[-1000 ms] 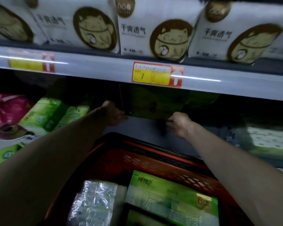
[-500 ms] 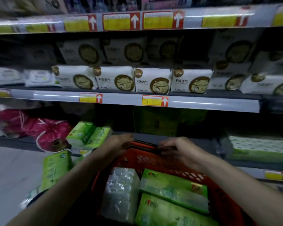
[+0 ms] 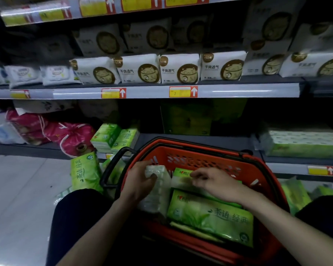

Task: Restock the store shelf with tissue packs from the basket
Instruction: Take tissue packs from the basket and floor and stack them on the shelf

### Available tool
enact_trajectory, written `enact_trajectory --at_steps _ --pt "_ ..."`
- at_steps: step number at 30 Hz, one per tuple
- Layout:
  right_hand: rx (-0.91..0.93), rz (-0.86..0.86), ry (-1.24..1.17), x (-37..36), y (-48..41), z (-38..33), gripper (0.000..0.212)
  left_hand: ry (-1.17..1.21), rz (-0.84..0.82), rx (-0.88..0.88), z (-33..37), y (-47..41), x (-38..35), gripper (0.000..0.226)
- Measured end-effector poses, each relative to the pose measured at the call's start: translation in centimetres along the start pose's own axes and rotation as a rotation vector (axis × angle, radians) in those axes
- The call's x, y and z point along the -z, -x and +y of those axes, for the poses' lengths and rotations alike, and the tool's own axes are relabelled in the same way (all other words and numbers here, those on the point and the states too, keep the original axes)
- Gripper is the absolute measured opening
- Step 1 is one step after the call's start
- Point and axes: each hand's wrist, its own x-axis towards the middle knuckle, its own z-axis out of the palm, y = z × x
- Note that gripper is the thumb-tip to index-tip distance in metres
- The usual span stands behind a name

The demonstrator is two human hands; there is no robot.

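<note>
My left hand (image 3: pixel 140 182) has its fingers curled round the one clear-wrapped pack (image 3: pixel 158 196). My right hand (image 3: pixel 214 182) lays bent fingertips on the far green pack (image 3: pixel 179 174) at its 9 o'clock, though I cannot tell whether they pinch it. A near green pack (image 3: pixel 210 217) lies at 6 o'clock from that hand, making three packs inside the red basket (image 3: pixel 200 150), and beyond at 12 o'clock the shelf (image 3: pixel 229 140) carries two small green packs (image 3: pixel 106 135) toward 10 o'clock.

white cat pack (image 3: pixel 179 69): "干爽透气" | price tag (image 3: pixel 183 91): "7" | green tissue pack (image 3: pixel 210 217): seemingly "茶语 经典"
</note>
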Motion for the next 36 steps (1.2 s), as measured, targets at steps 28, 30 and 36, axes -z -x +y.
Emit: enact_trajectory --at_steps 28,30,36 --pt "-0.439 -0.491 0.483 -1.4 -2.2 8.4 0.124 -0.958 -0.7 -0.528 3.5 1.7 -10.7 0.124" --pt "-0.41 -0.498 0.495 -0.9 -2.3 8.5 0.119 -0.918 -0.679 -0.531 3.8 1.8 -10.1 0.119" --pt "-0.327 -0.441 0.434 2.2 -2.1 8.3 0.112 -0.751 -0.382 -0.742 7.1 1.0 -5.5 0.1"
